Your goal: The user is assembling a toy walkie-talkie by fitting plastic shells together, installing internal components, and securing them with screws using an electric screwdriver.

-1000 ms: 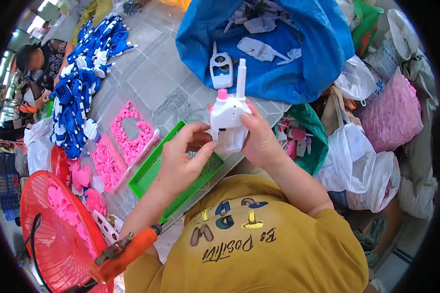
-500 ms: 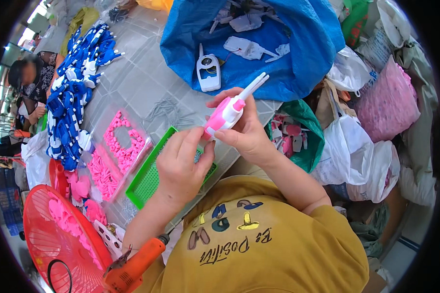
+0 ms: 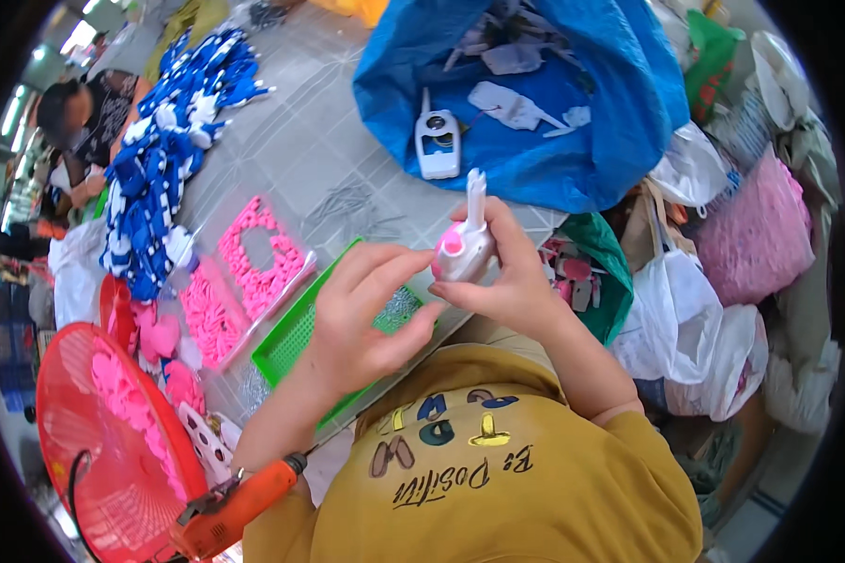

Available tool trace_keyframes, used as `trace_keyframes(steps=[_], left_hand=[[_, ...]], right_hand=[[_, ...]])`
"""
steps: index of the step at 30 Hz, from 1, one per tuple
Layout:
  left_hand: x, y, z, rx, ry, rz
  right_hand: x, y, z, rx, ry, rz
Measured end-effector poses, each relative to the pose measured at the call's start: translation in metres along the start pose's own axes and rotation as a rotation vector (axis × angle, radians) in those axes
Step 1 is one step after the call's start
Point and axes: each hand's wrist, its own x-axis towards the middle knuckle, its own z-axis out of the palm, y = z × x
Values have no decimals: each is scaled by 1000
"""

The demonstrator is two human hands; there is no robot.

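Observation:
My right hand (image 3: 521, 291) is closed around a pink-and-white plastic toy walkie-talkie (image 3: 468, 251), whose white antenna points up and away. The toy's pink side faces left. To its left is my left hand (image 3: 357, 319), open, thumb and fingers apart; its fingertips come close to the pink side, and I cannot tell whether they touch. Below the left hand, a green plastic basket (image 3: 286, 349) holds small metal pieces, probably screws, partly hidden by that hand. Beyond the toy, a white walkie-talkie (image 3: 438, 166) lies on the edge of a blue bag (image 3: 394, 70).
Pink small parts lie in a clear tray (image 3: 296, 286) at the left. Blue-and-white toys (image 3: 145, 202) are heaped behind them. A red basket (image 3: 84, 441) and orange power screwdriver (image 3: 239, 507) are near my left arm. Bags, including a green one (image 3: 610, 272), crowd the right. Another person sits far left.
My left fingers have spread and come away from the toy they were touching. The toy has turned in my right hand, its antenna now more upright. The whole view has shifted slightly.

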Motion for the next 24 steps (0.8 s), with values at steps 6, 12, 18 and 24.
trace_keyframes(steps=[6, 12, 18, 24], left_hand=[[-7, -6, 3, -327, 221, -265], [-11, -9, 1, -220, 171, -257], [-14, -19, 6, -235, 160, -190], [-11, -13, 2, -305, 132, -269]], right_hand=[[-4, 9, 17, -848, 37, -503], [-1, 18, 16, -1026, 77, -508], [12, 12, 21, -782, -40, -578], [15, 17, 23, -690, 34, -657]])
